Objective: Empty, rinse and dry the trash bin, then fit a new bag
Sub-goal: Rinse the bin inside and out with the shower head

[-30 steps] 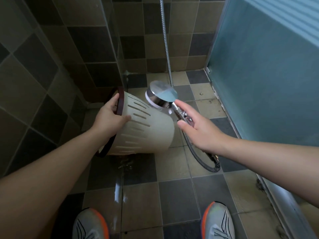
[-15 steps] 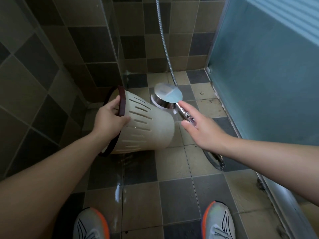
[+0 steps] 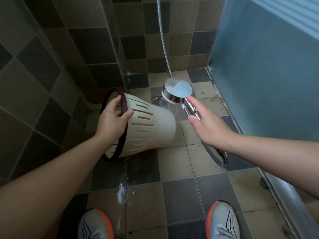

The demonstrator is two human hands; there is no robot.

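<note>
We hold the cream slotted trash bin (image 3: 148, 128) tipped on its side above the wet tiled floor (image 3: 181, 169), near the corner where the walls meet, its dark rim toward us. Our left hand (image 3: 113, 119) grips that rim, thumb outside and fingers curled inside. Our right hand (image 3: 209, 125) holds the chrome shower head (image 3: 177, 91) by its handle, forefinger stretched along it, water spraying beside the bin's base. Its hose (image 3: 215, 155) loops over the floor. Two shoes (image 3: 222, 221) show at the bottom.

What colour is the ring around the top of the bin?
Dark reddish-brown, on a cream bin with slits; the rim shows in the head view.
</note>
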